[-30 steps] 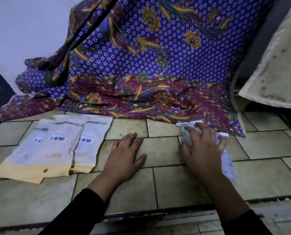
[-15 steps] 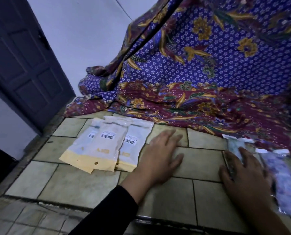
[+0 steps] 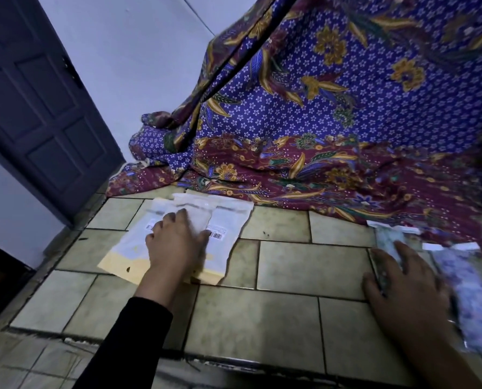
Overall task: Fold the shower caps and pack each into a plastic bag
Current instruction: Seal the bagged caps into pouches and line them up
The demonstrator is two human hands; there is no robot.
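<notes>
A small stack of white plastic bags (image 3: pixel 228 220) with yellow bottoms and barcode labels lies on the tiled ledge at the left. My left hand (image 3: pixel 175 242) rests flat on top of that stack, fingers spread. My right hand (image 3: pixel 402 284) lies palm down at the right on a packed clear bag (image 3: pixel 388 240) with a pale green folded cap inside. Beside it, further right, lies another clear bag (image 3: pixel 470 299) with a purple-patterned shower cap in it.
A purple and maroon batik cloth (image 3: pixel 332 122) hangs behind and pools on the back of the tiled ledge (image 3: pixel 284 265). A dark door (image 3: pixel 37 108) stands at the left. The ledge's front edge drops to a lower floor (image 3: pixel 23 366).
My left hand has moved left from the bare tiles onto the stack of plastic bags. The view has swung left. My right hand stays on the packed bag.
</notes>
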